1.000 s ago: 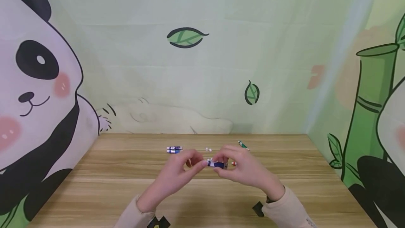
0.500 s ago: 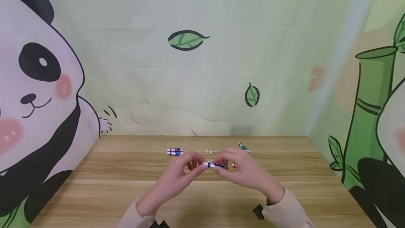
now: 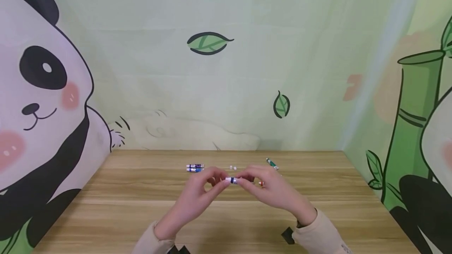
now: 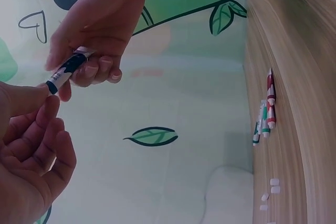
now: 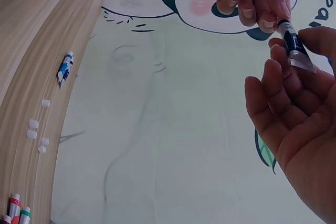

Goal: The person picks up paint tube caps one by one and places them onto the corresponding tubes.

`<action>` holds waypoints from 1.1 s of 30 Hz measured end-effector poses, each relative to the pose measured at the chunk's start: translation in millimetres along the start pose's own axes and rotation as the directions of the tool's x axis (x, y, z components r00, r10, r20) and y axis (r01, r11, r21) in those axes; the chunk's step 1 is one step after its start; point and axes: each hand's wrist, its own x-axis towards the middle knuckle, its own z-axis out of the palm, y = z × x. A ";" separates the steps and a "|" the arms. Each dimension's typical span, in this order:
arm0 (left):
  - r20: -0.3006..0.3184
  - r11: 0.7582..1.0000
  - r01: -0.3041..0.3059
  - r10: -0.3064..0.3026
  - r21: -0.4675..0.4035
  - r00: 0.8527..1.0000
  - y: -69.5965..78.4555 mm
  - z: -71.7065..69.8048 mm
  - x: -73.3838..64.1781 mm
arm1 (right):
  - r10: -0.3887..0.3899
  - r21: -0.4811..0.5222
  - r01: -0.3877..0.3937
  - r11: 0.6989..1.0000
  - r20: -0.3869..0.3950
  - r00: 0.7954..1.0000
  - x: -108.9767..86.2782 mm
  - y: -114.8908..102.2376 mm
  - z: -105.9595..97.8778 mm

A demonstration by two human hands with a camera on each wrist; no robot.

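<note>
A small paint tube, dark blue and white, is held up over the table between both hands. My left hand pinches its cap end between thumb and fingertips, so the cap is hidden. My right hand grips the body, thumb on one side and fingers on the other. The right wrist view shows the flat silver crimp of the tube sticking out by the right thumb. Seen from the left wrist, the tube slants between the two hands.
Two blue-labelled paint tubes lie side by side at the back left. Several small white caps are scattered mid-table. Toward the right lie a green tube and red tubes. A printed cloth backdrop rises behind the table.
The right thumb and fingers have shifted left along the paint tube, covering its dark body, which showed a second ago. Both hands stay in about the same place.
</note>
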 end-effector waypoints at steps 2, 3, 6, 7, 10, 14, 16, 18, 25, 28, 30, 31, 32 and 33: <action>-0.015 1.000 0.007 -0.007 -0.016 1.000 0.2 -0.5 -0.6 | 0.030 0.003 -0.030 1.000 -0.001 1.000 -0.8 -0.8 0.2; -0.023 1.000 0.009 -0.010 -0.021 1.000 -0.3 -0.5 -0.9 | 0.037 -0.002 -0.037 0.999 -0.006 0.999 -1.7 -0.9 0.3; -0.050 0.999 0.020 -0.022 -0.037 0.999 -0.8 -1.0 -1.2 | 0.013 -0.032 -0.014 0.999 -0.046 0.999 -4.8 0.4 1.1; -0.061 0.999 0.025 -0.028 -0.042 0.998 -1.0 -1.2 -1.1 | -0.009 -0.046 0.006 0.999 -0.065 0.998 -5.6 1.3 1.4; -0.089 0.997 0.039 -0.045 -0.062 0.995 -1.6 -2.2 -0.6 | -0.095 -0.076 0.085 0.993 -0.133 0.987 -7.1 4.3 1.9; -0.109 0.996 0.039 -0.048 -0.079 0.993 -2.2 -3.5 -1.1 | -0.191 -0.090 0.176 0.980 -0.207 0.959 -8.6 6.9 0.9; -0.111 0.996 0.047 -0.055 -0.080 0.992 -1.7 -4.1 -1.9 | -0.215 -0.092 0.199 0.976 -0.219 0.952 -9.7 7.5 0.2; -0.111 0.995 0.065 -0.073 -0.079 0.991 -0.6 -4.8 -2.4 | -0.232 -0.106 0.213 0.971 -0.221 0.947 -10.3 8.0 -0.5; -0.108 0.989 0.127 -0.136 -0.081 0.985 2.0 -6.0 -1.3 | -0.365 -0.263 0.302 0.916 -0.241 0.899 -8.1 12.4 -0.3; -0.109 0.986 0.139 -0.149 -0.093 0.983 1.0 -6.3 -1.3 | -0.405 -0.327 0.317 0.890 -0.249 0.880 -7.3 12.3 -0.4; -0.112 0.984 0.143 -0.154 -0.102 0.982 0.4 -6.7 -1.4 | -0.426 -0.354 0.326 0.876 -0.253 0.869 -6.6 11.8 -0.3; -0.112 0.984 0.145 -0.157 -0.105 0.981 0.2 -6.8 -1.4 | -0.433 -0.361 0.330 0.872 -0.255 0.865 -6.3 11.6 -0.5; -0.112 0.984 0.145 -0.156 -0.106 0.981 0.1 -7.0 -1.4 | -0.438 -0.364 0.333 0.870 -0.258 0.861 -5.9 11.4 -0.6; -0.113 0.983 0.146 -0.158 -0.107 0.981 0.3 -7.1 -1.4 | -0.441 -0.364 0.335 0.869 -0.262 0.858 -5.5 11.4 -0.6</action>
